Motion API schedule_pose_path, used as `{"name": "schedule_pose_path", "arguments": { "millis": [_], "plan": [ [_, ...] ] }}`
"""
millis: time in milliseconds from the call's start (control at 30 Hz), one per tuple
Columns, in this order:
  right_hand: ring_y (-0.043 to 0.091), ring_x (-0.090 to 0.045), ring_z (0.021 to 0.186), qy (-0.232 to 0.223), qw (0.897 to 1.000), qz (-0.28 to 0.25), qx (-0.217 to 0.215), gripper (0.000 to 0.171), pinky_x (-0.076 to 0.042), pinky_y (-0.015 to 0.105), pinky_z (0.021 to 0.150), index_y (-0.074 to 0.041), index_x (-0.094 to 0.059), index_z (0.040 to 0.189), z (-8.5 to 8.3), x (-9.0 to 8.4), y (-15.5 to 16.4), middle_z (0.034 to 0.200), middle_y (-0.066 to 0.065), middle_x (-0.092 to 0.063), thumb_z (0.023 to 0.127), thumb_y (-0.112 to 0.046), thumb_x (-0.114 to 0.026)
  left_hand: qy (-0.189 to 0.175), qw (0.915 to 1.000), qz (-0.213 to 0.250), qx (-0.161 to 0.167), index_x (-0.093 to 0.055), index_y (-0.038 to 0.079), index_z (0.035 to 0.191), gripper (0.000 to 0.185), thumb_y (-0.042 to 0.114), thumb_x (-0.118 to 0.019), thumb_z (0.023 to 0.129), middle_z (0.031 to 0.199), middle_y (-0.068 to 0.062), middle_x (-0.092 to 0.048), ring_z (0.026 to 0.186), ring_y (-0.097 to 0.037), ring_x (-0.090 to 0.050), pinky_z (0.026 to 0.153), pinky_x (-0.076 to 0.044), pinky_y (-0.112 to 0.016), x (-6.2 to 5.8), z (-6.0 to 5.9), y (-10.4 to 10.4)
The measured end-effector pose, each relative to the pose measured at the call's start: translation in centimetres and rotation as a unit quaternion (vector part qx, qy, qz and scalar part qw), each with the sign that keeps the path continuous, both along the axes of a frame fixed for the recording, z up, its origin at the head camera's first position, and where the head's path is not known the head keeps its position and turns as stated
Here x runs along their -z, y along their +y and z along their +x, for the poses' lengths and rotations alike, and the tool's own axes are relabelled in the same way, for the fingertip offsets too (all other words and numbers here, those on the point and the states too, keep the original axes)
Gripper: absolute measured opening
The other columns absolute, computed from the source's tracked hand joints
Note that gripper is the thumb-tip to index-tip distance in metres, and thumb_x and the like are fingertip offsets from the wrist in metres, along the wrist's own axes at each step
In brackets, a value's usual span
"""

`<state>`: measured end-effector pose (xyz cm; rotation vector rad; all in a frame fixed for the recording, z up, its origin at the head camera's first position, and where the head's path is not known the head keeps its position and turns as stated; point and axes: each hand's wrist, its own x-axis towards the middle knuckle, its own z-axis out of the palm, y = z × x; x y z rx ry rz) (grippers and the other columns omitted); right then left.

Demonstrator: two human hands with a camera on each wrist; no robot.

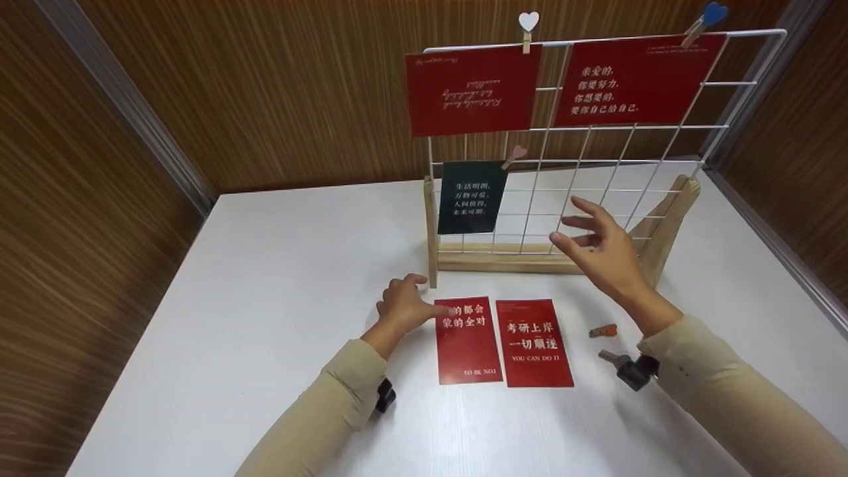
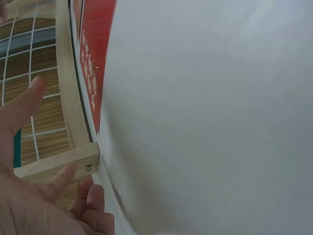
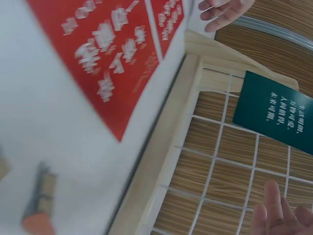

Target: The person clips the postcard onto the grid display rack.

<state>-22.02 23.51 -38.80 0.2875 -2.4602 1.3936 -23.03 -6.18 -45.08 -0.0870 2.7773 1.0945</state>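
Note:
My left hand (image 1: 404, 305) hovers with fingers relaxed beside the stand's left foot, its thumb over the upper left corner of a red card (image 1: 469, 351). Whether the thumb touches that card I cannot tell. A second red card (image 1: 535, 348) lies to its right. In front of the white wire grid (image 1: 586, 159) my right hand (image 1: 606, 255) is raised, fingers apart and holding nothing. A dark green card (image 1: 472, 199) hangs on the grid by a pink heart clip (image 1: 514, 157). In the right wrist view, the right hand's fingertips (image 3: 273, 200) show below the green card (image 3: 276, 110).
Two red cards hang at the grid's top, the left one (image 1: 474, 89) under a white heart clip (image 1: 528, 30), the right one (image 1: 636, 83) under a blue heart clip (image 1: 705, 20). An orange clip (image 1: 603, 330) lies on the white table (image 1: 298, 298). Wooden walls (image 1: 298, 99) stand behind.

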Motion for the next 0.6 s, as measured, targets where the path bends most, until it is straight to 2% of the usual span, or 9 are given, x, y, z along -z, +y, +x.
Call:
{"name": "schedule_pose_path", "arguments": {
  "millis": [100,267,433,600],
  "plan": [
    [0.015,-0.060,0.089,-0.021,1.000,0.015,-0.001,0.065,-0.047,0.014,0.068,-0.010,-0.037,0.145,0.7,0.7,1.1,0.126,0.019,-0.057,0.090,-0.027,-0.067,-0.001,0.9999,-0.012,0.006,-0.054,0.006,0.129,0.082,0.041,-0.087,0.063,0.115,-0.013,-0.053,0.108,-0.029,-0.048,0.093,-0.034,-0.048,0.2,0.7,-0.1],
    [0.031,-0.062,0.094,-0.056,0.997,0.047,0.013,0.068,-0.045,0.012,0.067,-0.009,-0.038,0.144,1.6,1.5,2.7,0.124,0.022,-0.058,0.089,-0.035,-0.067,-0.007,0.9998,-0.018,0.003,-0.054,0.005,0.128,0.081,0.042,-0.086,0.064,0.116,-0.013,-0.052,0.107,-0.029,-0.047,0.092,-0.034,-0.048,0.6,2.1,-0.2],
    [0.037,-0.062,0.096,-0.074,0.994,0.084,0.015,0.066,-0.044,0.012,0.067,-0.008,-0.041,0.142,2.6,2.4,4.3,0.123,0.022,-0.059,0.089,-0.037,-0.067,-0.017,0.9998,-0.009,0.004,-0.054,0.003,0.127,0.081,0.041,-0.086,0.063,0.115,-0.014,-0.051,0.106,-0.030,-0.046,0.091,-0.036,-0.048,0.6,3.7,-0.1],
    [0.039,-0.062,0.096,-0.097,0.989,0.114,0.015,0.066,-0.048,0.026,0.070,-0.008,-0.042,0.141,3.3,3.4,5.8,0.122,0.023,-0.059,0.089,-0.039,-0.066,-0.018,0.9996,-0.019,0.012,-0.056,0.002,0.124,0.079,0.042,-0.085,0.063,0.113,-0.013,-0.051,0.105,-0.029,-0.045,0.089,-0.036,-0.046,0.6,5.0,-0.1]
  ]
}}
